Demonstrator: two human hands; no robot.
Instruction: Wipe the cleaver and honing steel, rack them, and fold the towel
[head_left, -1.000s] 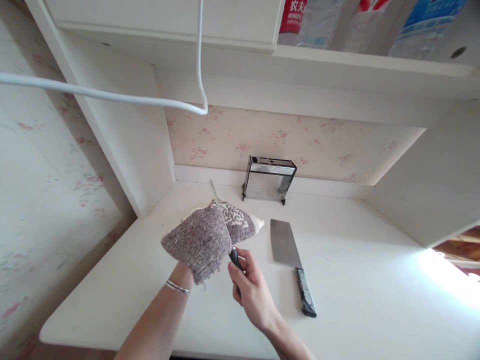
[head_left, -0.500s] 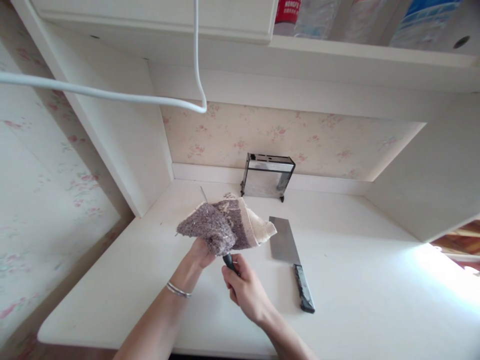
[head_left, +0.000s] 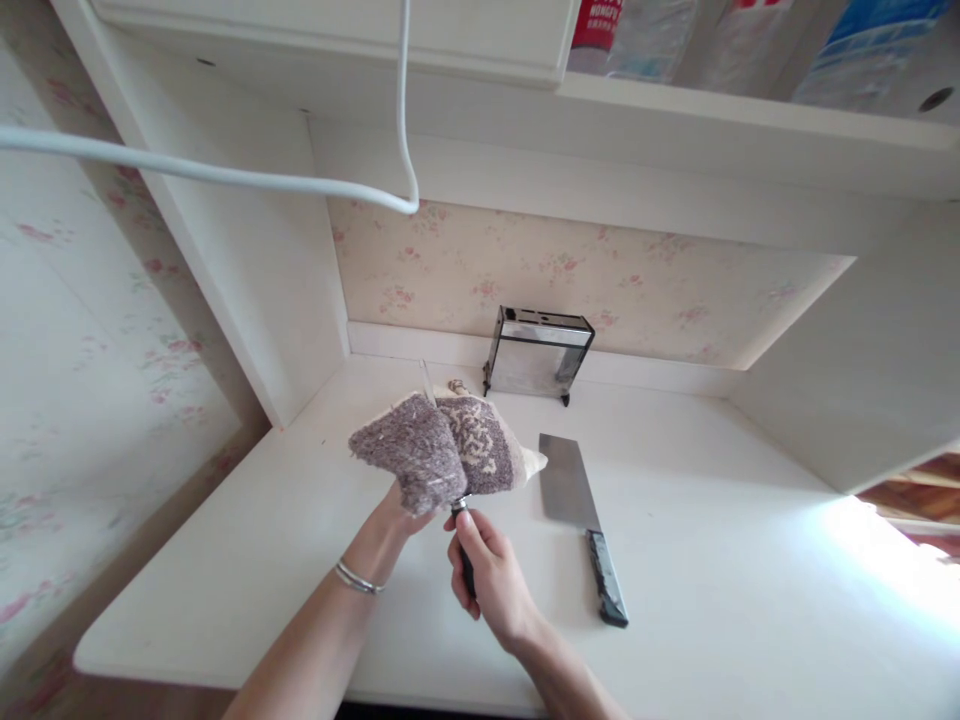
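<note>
A purple-and-cream cloth (head_left: 409, 445) is folded around the blade of a knife (head_left: 427, 382), whose bright tip sticks out at the far side. My left hand (head_left: 405, 515) is closed on the cloth from below, its fingers mostly hidden under it. My right hand (head_left: 487, 570) grips the knife's black handle, with the thumb along the top near the metal collar. To the right of the cloth, a cleaver (head_left: 570, 485) lies flat on the white table, its black handle toward me.
A knife block (head_left: 536, 355) with silver sides and a slotted black top stands against the back wall. A white cable (head_left: 300, 185) hangs across the upper left. Plastic bottles (head_left: 596, 25) stand on the shelf above. The table (head_left: 225, 560) ends at the left in a rounded corner.
The cloth has shifted along the blade and opened flatter. My right hand has turned slightly, with more of the handle and its metal collar showing. The view has moved a little.
</note>
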